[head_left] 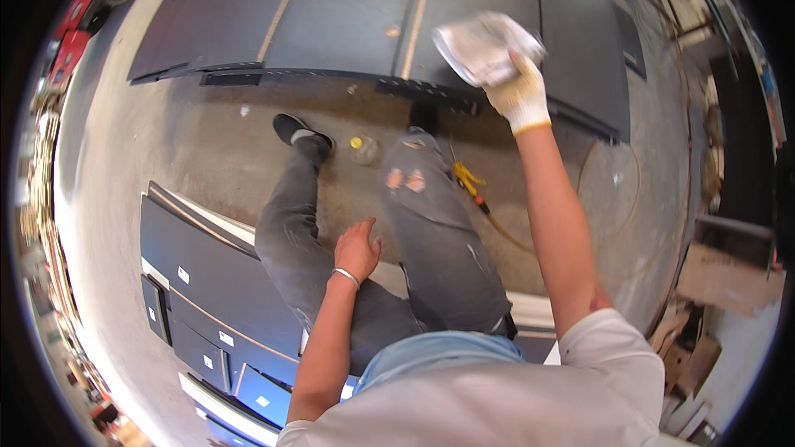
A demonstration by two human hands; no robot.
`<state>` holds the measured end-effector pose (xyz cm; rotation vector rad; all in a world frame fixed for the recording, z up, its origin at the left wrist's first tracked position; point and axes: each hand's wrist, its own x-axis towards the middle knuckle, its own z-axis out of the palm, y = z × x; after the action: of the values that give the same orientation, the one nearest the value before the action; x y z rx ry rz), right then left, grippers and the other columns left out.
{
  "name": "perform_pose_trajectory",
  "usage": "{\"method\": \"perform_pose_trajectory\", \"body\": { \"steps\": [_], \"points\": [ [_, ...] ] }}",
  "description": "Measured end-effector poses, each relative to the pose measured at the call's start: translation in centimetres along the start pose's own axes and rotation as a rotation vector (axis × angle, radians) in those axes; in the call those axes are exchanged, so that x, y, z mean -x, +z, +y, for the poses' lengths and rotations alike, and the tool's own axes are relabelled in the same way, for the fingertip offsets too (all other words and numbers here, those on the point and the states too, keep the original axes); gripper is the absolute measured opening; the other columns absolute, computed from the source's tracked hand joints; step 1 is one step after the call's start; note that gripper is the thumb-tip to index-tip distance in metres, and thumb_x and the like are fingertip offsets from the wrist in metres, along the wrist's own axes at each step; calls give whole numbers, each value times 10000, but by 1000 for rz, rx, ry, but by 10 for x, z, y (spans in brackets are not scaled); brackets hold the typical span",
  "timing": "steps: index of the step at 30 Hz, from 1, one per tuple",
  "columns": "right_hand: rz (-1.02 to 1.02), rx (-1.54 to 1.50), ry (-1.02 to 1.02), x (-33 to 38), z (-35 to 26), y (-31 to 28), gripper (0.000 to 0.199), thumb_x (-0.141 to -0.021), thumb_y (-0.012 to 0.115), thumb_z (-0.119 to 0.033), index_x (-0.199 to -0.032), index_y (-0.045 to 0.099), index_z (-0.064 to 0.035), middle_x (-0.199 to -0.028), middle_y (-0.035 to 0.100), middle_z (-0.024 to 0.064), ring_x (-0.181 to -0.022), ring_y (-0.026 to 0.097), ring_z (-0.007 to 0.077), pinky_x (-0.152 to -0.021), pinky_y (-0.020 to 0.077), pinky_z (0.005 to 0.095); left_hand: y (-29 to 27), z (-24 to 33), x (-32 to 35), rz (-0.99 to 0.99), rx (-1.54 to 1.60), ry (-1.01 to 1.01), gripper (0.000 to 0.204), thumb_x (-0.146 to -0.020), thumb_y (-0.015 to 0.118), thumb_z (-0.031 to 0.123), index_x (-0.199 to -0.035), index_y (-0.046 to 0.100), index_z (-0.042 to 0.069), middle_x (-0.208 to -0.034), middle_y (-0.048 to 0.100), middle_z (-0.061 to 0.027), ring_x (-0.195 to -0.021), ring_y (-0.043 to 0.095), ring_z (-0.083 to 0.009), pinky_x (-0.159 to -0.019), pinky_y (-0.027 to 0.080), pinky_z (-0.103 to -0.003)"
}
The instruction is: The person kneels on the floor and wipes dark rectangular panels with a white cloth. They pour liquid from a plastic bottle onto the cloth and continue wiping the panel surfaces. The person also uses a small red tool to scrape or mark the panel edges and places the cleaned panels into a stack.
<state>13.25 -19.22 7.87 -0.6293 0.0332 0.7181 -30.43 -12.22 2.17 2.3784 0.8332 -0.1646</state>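
My right hand (520,98), in a white knitted glove with a yellow cuff, grips a crumpled white rag (484,48) with brown stains. It holds the rag over the dark grey panels (339,21) laid side by side in front of me. Small white labels dot these panels, and light brown strips show between some of them. My left hand (358,250) is bare, with a bracelet at the wrist. It rests by my left thigh, fingers loosely apart, with nothing in it.
Between my legs stands a clear bottle (363,149) with a yellow cap. A yellow air blow gun (469,178) and its hose lie beside my right leg. Behind me on the left are more stacked dark panels (215,273). Cardboard boxes (729,269) stand at the right.
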Motion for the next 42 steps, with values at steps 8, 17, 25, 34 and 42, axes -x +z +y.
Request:
{"method": "perform_pose_trajectory", "body": {
  "steps": [8,17,25,34,42],
  "points": [
    [536,1183,293,115,73,-202,511,-943,661,-283,-1374,636,-9,-1154,725,206,-1097,703,407,-977,554,520,-14,-6,16,8,194,-135,346,-921,708,112,-1254,685,23,-1206,723,-199,-1144,670,-402,-1007,520,-473],
    [319,2299,520,130,185,-290,677,-1001,589,-252,-1629,364,-136,-1252,731,189,-1083,746,364,-909,586,496,-103,-6,63,548,2,-118,286,-870,626,-70,-1130,706,19,-1155,733,-168,-1138,672,-381,-1031,503,-468],
    [368,2216,596,108,146,-320,904,-883,608,-135,-1686,192,-104,-1403,640,280,-1263,651,440,-1059,518,502,-47,-95,196,756,-72,-762,438,-832,650,-6,-1268,626,25,-1292,648,-204,-1261,566,-427,-1101,447,-495],
    [118,2178,125,160,-61,-249,689,-897,691,-54,-1539,443,-25,-1408,640,237,-1282,638,386,-1077,495,435,84,-128,310,677,43,-1341,765,-834,744,166,-1517,435,12,-1606,391,-273,-1495,339,-471,-1247,285,-537],
    [-335,1867,315,207,-57,95,626,-843,586,74,-1461,520,3,-1084,682,121,-766,643,171,-730,538,302,99,-130,237,753,-20,-1411,915,-837,715,240,-1603,299,-35,-1659,164,-415,-1568,101,-575,-1278,88,-641]
  ]
}}
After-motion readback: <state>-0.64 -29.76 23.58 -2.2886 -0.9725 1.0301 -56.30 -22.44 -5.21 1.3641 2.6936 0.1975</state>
